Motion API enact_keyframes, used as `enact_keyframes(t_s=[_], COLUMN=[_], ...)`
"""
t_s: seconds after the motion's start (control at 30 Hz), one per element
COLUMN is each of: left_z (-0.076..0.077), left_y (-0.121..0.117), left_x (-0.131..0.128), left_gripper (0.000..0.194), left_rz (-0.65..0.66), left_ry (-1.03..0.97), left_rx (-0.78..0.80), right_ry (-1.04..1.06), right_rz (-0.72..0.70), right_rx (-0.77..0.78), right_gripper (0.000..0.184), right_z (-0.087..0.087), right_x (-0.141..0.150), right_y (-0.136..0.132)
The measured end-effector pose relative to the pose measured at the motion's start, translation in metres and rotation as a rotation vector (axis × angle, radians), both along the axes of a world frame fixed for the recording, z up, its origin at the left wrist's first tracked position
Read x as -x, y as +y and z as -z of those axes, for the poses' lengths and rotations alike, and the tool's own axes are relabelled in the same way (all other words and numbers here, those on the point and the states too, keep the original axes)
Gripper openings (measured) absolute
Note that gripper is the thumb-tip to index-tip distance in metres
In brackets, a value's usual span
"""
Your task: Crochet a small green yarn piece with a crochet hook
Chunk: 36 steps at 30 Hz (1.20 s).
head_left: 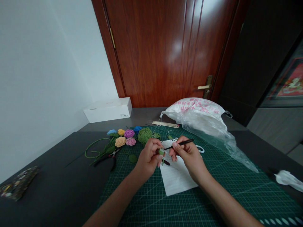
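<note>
My left hand (pixel 148 155) pinches a small green crocheted piece (pixel 161 152) between thumb and fingers. My right hand (pixel 187 154) grips a slim black crochet hook (pixel 181 144), whose tip reaches toward that piece. Both hands hover above a white lined notepad (pixel 176 173) lying on a green cutting mat (pixel 227 186). Just beyond my left hand sits a ball of green yarn (pixel 145 135). A thin strand appears to run from it, but the strand is too fine to follow to the piece.
Several crocheted roses (pixel 120 141) with green wire stems and leaves lie to the left, beside black-handled pliers (pixel 111 158). A white plastic bag (pixel 196 115) rests behind the mat, near a white box (pixel 107 109) and a wooden ruler (pixel 165 124). A wooden door stands beyond.
</note>
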<state>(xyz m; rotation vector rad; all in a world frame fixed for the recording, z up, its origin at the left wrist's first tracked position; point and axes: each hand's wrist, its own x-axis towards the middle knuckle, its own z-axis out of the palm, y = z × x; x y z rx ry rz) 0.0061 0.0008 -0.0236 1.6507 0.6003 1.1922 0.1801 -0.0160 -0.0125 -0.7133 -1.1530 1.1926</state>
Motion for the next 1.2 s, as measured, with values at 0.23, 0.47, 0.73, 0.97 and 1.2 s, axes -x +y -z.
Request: enact_keyframes(t_s=[0.23,0.47,0.73,0.97,1.2], left_z=[0.006,0.000,-0.005,0.003,0.009], left_y=[-0.005,-0.009,-0.013,-0.003,0.002], left_x=[0.003,0.004,0.002,0.002,-0.005], left_gripper=[0.025,0.033,0.033,0.025,0.021], left_rz=[-0.061,-0.002,0.111,0.058,-0.009], left_ry=[0.133,0.241,0.323,0.191,0.040], left_rx=[-0.018,-0.066,-0.086,0.049,0.163], right_ry=[0.025,-0.035,-0.282,-0.147,-0.025], right_rz=[-0.044,-0.131,-0.113,-0.039,-0.104], right_rx=[0.095,0.138,0.040,0.033,0.083], right_gripper=[0.046,0.049,0.043,0.044,0.045], right_z=[0.005,0.007,0.010,0.007,0.000], right_x=[0.002,-0.001,-0.003,-0.001,-0.003], right_y=[0.001,0.005,0.005,0.003,0.002])
